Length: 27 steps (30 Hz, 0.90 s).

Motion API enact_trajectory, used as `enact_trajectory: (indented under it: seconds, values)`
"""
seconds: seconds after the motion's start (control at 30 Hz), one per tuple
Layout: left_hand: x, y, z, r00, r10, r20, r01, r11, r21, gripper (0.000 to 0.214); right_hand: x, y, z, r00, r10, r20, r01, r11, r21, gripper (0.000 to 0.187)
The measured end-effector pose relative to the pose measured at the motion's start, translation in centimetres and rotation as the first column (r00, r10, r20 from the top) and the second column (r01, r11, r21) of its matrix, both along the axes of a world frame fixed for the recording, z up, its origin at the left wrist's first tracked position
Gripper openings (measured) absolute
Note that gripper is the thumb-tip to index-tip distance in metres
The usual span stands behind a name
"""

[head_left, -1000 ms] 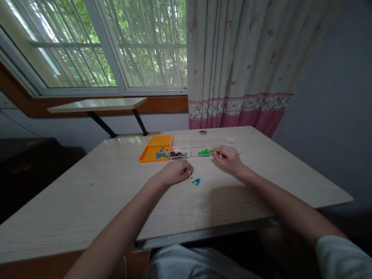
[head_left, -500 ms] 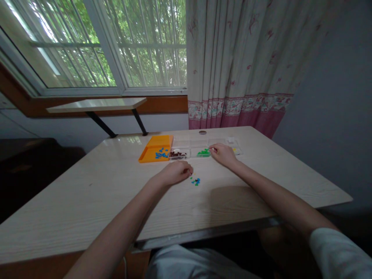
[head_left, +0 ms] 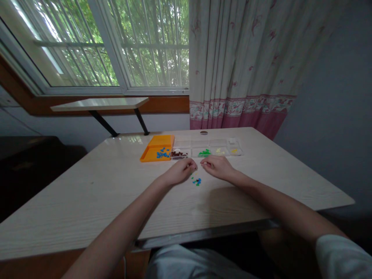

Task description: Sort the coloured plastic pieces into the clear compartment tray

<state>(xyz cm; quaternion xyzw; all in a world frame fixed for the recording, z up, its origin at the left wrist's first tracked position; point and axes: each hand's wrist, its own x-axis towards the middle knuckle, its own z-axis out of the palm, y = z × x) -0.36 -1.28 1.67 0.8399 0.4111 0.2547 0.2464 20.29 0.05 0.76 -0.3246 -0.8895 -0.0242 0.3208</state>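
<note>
My left hand [head_left: 183, 170] is closed in a pinch just in front of the clear box holding brown pieces [head_left: 178, 154]. Whatever its fingertips grip is too small to name. Facing it from the right, a short gap away, my right hand [head_left: 218, 166] also has thumb and fingers pinched together, and I cannot make out what is in them. Just below the two hands lies a loose cluster of tiny blue and green pieces [head_left: 197, 181] with a dark one among them. Green pieces [head_left: 205, 152] fill a clear compartment behind my right hand.
An open orange box [head_left: 158, 140] with blue pieces [head_left: 162, 154] stands left of the clear boxes. Pale pieces [head_left: 219, 151] and yellow pieces [head_left: 235, 150] lie in compartments to the right. Behind is a small raised shelf [head_left: 101, 103] on black supports, beside a curtain [head_left: 226, 77].
My right hand has drawn back from the green compartment, toward me and left, closer to my left hand. The pale and yellow pieces it covered now show. My left hand has shifted slightly right.
</note>
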Motion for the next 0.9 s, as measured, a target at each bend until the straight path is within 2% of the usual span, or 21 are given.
enact_trajectory:
  seconds: [0.17, 0.43, 0.73, 0.9]
  values:
    - [0.8, 0.0, -0.4, 0.984, 0.054, 0.172, -0.032, 0.992, -0.126, 0.024, -0.8, -0.8, -0.1, 1.0, 0.025, -0.015, -0.025, 0.999, 0.041, 0.015]
    - [1.1, 0.1, -0.8, 0.954, 0.093, 0.284, -0.025, 0.972, -0.233, 0.032, -0.9, -0.9, -0.1, 0.999, 0.017, -0.032, -0.015, 0.997, 0.069, 0.016]
    - [1.3, -0.3, -0.4, 0.934, 0.109, 0.341, -0.021, 0.968, -0.252, 0.03, -0.8, -1.0, 0.1, 0.998, 0.001, -0.055, 0.002, 0.999, 0.046, 0.019]
    - [1.2, -0.4, -0.2, 0.959, 0.094, 0.268, -0.062, 0.99, -0.125, 0.02, -0.8, -1.0, 0.2, 0.997, 0.012, -0.078, -0.011, 1.0, 0.014, 0.018]
